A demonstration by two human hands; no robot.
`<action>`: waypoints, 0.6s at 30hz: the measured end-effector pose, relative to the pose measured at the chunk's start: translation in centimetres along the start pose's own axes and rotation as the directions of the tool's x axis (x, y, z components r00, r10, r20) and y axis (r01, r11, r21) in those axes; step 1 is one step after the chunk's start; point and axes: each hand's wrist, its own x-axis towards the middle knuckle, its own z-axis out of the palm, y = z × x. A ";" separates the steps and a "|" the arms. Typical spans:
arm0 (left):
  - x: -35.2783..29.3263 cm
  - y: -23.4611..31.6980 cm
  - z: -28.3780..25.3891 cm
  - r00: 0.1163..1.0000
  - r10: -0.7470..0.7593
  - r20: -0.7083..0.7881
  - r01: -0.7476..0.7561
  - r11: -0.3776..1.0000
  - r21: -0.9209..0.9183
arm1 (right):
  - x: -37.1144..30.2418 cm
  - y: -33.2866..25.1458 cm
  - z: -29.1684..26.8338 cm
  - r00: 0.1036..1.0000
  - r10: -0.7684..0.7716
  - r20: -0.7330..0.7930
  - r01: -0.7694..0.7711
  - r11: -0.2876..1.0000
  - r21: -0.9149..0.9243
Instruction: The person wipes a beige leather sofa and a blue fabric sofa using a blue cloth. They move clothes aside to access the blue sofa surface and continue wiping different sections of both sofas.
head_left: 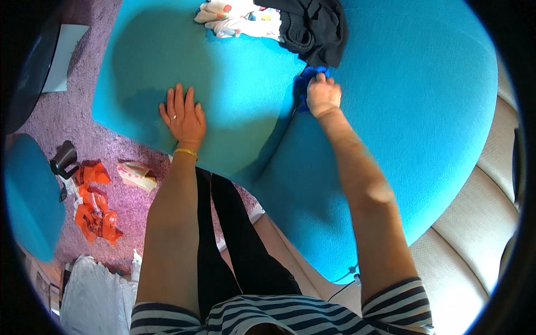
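My left hand (185,118) lies flat on the turquoise seat cushion (245,100), fingers spread, a ring and a yellow bracelet on it. Farther right, my right hand (324,96) is closed on a blue cloth (303,84), pressing it at the seam between the seat and the rounded turquoise backrest (413,111). Part of the cloth is hidden under the fingers. Just beyond that hand lies a black garment (321,30), heaped beside a white patterned garment (237,18).
On the pink carpet at the left are crumpled orange plastic bags (96,209), a dark mug-shaped container (65,158) and a folded pale packet (137,176). A white plastic sheet (100,293) lies lower left. A cream padded surface (469,223) curves along the right.
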 end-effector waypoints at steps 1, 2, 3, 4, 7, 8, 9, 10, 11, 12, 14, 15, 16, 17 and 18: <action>0.0 0.1 -0.3 1.000 -0.004 0.013 0.004 1.000 -0.003 | -0.6 0.1 -0.2 1.000 -0.005 0.005 0.006 0.999 -0.042; 0.2 0.0 -0.3 1.000 -0.009 0.017 0.009 1.000 -0.003 | -0.8 0.2 -0.7 1.000 -0.011 0.002 0.011 0.996 -0.086; 0.4 0.0 -0.6 1.000 -0.012 0.019 0.012 1.000 -0.004 | -1.2 0.3 -1.2 1.000 -0.014 -0.004 0.014 0.992 -0.129; 0.4 0.1 -1.1 1.000 -0.009 0.025 0.009 1.000 0.003 | -2.7 -0.4 -1.4 0.993 -0.030 0.116 0.044 0.992 -0.121; 0.8 0.4 -2.5 0.993 -0.024 0.115 0.021 1.000 0.023 | -8.8 -5.4 1.3 0.930 -0.145 0.337 0.164 0.986 -0.029; 1.2 1.6 -3.3 0.980 -0.034 0.194 0.033 0.999 0.009 | -12.1 -6.9 3.5 0.925 -0.184 0.331 0.182 0.983 0.038; 1.0 1.4 -4.3 0.960 -0.058 0.272 0.052 0.998 0.029 | -14.6 -9.1 2.1 0.851 -0.280 0.445 0.235 0.960 0.155; 0.8 1.5 -5.2 0.954 -0.053 0.295 0.053 0.999 0.008 | -17.7 -10.4 1.7 0.857 -0.376 0.352 0.363 0.926 0.106; 0.4 1.7 -6.1 0.949 -0.044 0.314 0.050 0.999 -0.013 | -19.0 -10.5 1.1 0.803 -0.429 0.412 0.369 0.903 0.220; -0.1 1.8 -7.1 0.942 -0.030 0.334 0.045 0.998 -0.037 | -19.4 -10.3 0.3 0.743 -0.484 0.463 0.361 0.872 0.332; -1.0 2.2 -9.2 0.905 -0.017 0.425 0.054 0.996 -0.075 | -18.5 -8.0 -0.9 0.844 -0.391 0.367 0.319 0.916 0.243; -1.6 2.6 -9.9 0.881 -0.005 0.472 0.060 0.993 -0.101 | -17.7 -6.2 -1.3 0.886 -0.336 0.321 0.284 0.938 0.197; -2.5 3.2 -10.3 0.854 -0.012 0.520 0.108 0.982 -0.155 | -15.9 -3.9 -1.8 0.923 -0.244 0.296 0.218 0.969 0.116; -3.5 3.1 -10.7 0.824 -0.031 0.566 0.165 0.969 -0.186 | -13.4 -1.7 -4.1 0.929 -0.205 0.309 0.215 0.977 0.003; -4.6 3.6 -10.8 0.806 -0.023 0.592 0.196 0.953 -0.230 | -11.2 1.2 -5.8 0.969 -0.110 0.223 0.125 0.991 -0.054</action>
